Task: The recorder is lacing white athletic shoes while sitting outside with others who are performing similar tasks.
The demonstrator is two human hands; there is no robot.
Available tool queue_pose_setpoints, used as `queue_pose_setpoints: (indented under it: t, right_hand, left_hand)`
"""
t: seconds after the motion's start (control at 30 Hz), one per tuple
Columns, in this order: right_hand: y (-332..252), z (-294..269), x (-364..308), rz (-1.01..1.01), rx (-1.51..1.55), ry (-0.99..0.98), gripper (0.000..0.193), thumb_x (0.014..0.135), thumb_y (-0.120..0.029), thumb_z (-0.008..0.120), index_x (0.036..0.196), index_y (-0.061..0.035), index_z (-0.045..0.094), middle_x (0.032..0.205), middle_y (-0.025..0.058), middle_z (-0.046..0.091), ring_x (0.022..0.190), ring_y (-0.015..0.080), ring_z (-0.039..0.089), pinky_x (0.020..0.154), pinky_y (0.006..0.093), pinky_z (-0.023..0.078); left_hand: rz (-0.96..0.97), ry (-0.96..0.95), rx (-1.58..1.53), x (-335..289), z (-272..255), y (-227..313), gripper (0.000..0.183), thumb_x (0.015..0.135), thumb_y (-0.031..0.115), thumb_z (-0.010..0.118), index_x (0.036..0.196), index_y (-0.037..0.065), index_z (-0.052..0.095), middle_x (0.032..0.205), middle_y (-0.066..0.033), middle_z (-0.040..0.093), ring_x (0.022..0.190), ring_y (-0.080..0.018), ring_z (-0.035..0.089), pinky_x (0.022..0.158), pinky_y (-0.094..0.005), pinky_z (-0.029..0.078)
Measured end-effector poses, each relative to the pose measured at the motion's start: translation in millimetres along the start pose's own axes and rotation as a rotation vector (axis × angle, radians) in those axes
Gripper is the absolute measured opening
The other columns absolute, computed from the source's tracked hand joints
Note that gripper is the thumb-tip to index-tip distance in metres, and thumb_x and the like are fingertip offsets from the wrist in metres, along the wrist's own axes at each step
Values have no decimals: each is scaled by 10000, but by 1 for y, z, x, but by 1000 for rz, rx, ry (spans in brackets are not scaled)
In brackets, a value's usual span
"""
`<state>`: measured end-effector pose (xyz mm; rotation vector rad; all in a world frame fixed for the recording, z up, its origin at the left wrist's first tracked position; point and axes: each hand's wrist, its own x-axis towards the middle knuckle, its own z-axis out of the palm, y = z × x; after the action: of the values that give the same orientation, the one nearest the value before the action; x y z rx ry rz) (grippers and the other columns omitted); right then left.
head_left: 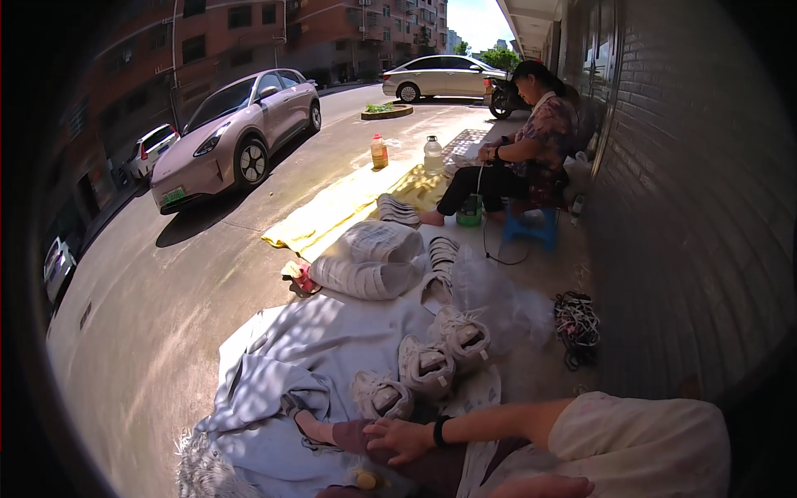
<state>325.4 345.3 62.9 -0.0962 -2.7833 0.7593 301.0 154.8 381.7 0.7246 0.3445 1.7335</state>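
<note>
My right hand (403,437), with a black band at its wrist, lies on my leg in dark maroon trousers. Its fingers are spread and nothing shows in them. At the lower edge a bit of my left hand (544,486) comes in; its fingers cannot be made out. Beyond my leg stand three white lace-up shoes: a near one (382,395), a middle one (426,365) and a far one (462,335). They rest at the edge of a pale sheet (332,340). A small yellowish round thing (366,479) sits below my right hand, too blurred to name.
Stacked white shoe parts (365,261) lie farther along the sheet, beside clear plastic (498,290). A tangle of cords (576,328) lies by the wall. Another person (540,141) sits on a blue stool (531,228), hands together. Parked cars, including a pink one (241,133), stand beyond.
</note>
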Motion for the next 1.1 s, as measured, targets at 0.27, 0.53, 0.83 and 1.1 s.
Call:
queue_pose_setpoints:
  t: [0.27, 0.53, 0.83, 1.1]
  right_hand:
    - [2, 3, 1, 8, 4, -10, 601, 688, -311, 723, 1207, -83, 521, 1347, 200, 352, 1176, 415, 402, 971, 502, 389]
    - [-2, -5, 1, 46, 48, -48, 613, 678, -306, 718, 1212, -78, 525, 1365, 209, 348, 1203, 422, 388, 961, 514, 391]
    - [-3, -5, -5, 78, 87, -30, 576, 668, -288, 716, 1184, -108, 533, 1336, 191, 350, 1170, 419, 408, 958, 514, 387]
    - [-4, -16, -4, 65, -29, -16, 587, 717, -358, 713, 1229, -147, 519, 1334, 165, 374, 1195, 413, 399, 966, 506, 400]
  left_hand:
    - [-3, -49, 95, 7, -7, 0, 473, 914, 390, 446, 1027, -59, 542, 1085, -234, 581, 1029, -314, 546, 918, -421, 404]
    - [-42, -191, 176, 34, -12, 0, 338, 906, 275, 477, 926, -49, 570, 1080, -223, 581, 1012, -293, 542, 897, -402, 403]
    - [-83, -236, 277, 52, -15, -14, 222, 899, 146, 512, 813, -37, 601, 1075, -210, 580, 993, -269, 537, 874, -380, 402]
    - [-201, 280, 370, -45, -47, -14, 424, 885, 306, 590, 1059, -81, 567, 1066, -263, 581, 962, -350, 559, 879, -430, 434]
